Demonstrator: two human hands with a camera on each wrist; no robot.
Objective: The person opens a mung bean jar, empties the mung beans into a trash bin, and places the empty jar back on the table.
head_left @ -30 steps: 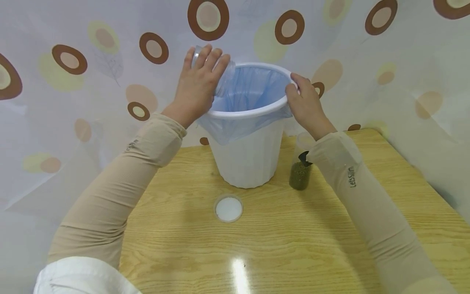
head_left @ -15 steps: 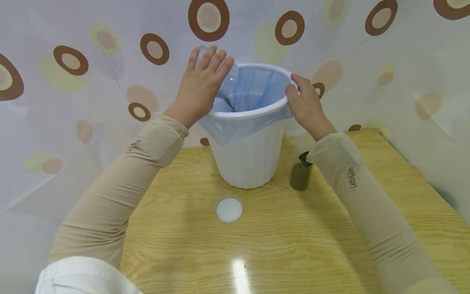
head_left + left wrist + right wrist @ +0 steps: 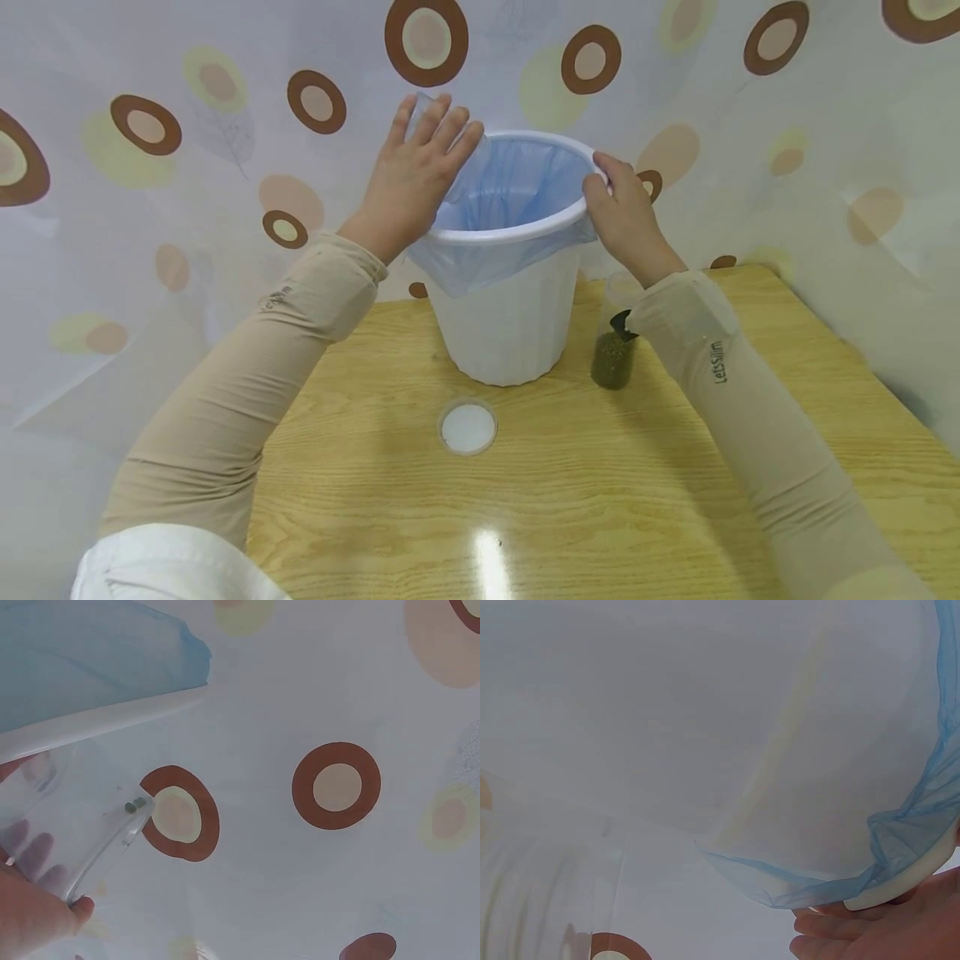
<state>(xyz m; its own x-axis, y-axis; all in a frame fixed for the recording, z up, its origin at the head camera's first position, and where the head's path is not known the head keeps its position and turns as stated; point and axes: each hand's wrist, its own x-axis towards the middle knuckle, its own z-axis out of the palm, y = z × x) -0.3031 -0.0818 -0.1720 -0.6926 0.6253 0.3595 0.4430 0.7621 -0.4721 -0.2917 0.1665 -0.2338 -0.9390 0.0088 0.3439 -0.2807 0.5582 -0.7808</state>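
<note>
My left hand (image 3: 416, 171) grips a clear jar (image 3: 94, 859) tipped over the left side of a white bin (image 3: 502, 325). Several dark green bits cling inside the jar in the left wrist view. A blue liner (image 3: 525, 179) covers the inside of the bin and folds over its rim. At the rim's right side, my right hand (image 3: 626, 212) pinches the edge; the right wrist view shows its fingers under the rim (image 3: 907, 881) and liner. What lies at the bottom of the bin is hidden.
Beside the bin, under my right forearm, stands a second clear jar (image 3: 611, 358) partly filled with green dried flakes. A round white lid (image 3: 468, 427) lies in front of the bin on the wooden table (image 3: 390, 517). A patterned wall covering (image 3: 225, 208) rises behind.
My left hand has shifted slightly to the right with the jar. Green flakes seen falling from it half a second ago no longer show. My right hand stays put on the rim.
</note>
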